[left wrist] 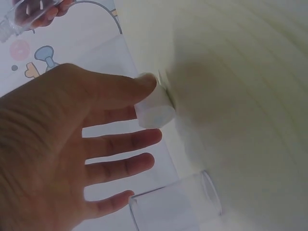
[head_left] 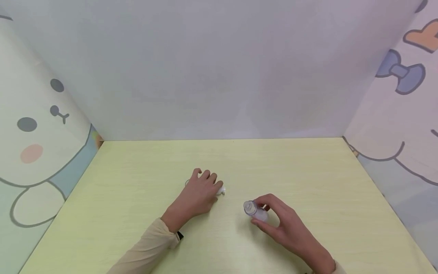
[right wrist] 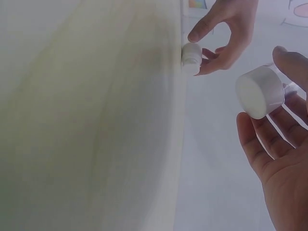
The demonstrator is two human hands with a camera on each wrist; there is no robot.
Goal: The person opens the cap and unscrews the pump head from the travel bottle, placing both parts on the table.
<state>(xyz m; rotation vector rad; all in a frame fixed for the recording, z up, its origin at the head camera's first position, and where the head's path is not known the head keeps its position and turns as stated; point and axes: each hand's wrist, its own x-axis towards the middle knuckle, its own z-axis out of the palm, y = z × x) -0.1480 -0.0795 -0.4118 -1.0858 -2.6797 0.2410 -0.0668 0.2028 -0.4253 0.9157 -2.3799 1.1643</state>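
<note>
My left hand [head_left: 198, 194] is low over the table, pinching a small white pump top [left wrist: 156, 108] between thumb and index finger; the other fingers are spread. In the head view the hand covers most of this white piece [head_left: 221, 190]. A clear, hollow cap [left wrist: 173, 207] stands by the little finger, mostly hidden from the head view. To the right, my right hand [head_left: 285, 224] holds a small clear bottle [head_left: 257, 211] tilted above the table, thumb and fingers around its body. Its narrow neck points up and left, and the base [right wrist: 252, 98] looks whitish.
The pale yellow table [head_left: 143, 160] is bounded by a plain grey-white back wall [head_left: 219, 76]. Side walls with cartoon animals stand at left [head_left: 37, 114] and right [head_left: 386, 114]. A dark wrist strap [head_left: 180, 235] shows at the left sleeve.
</note>
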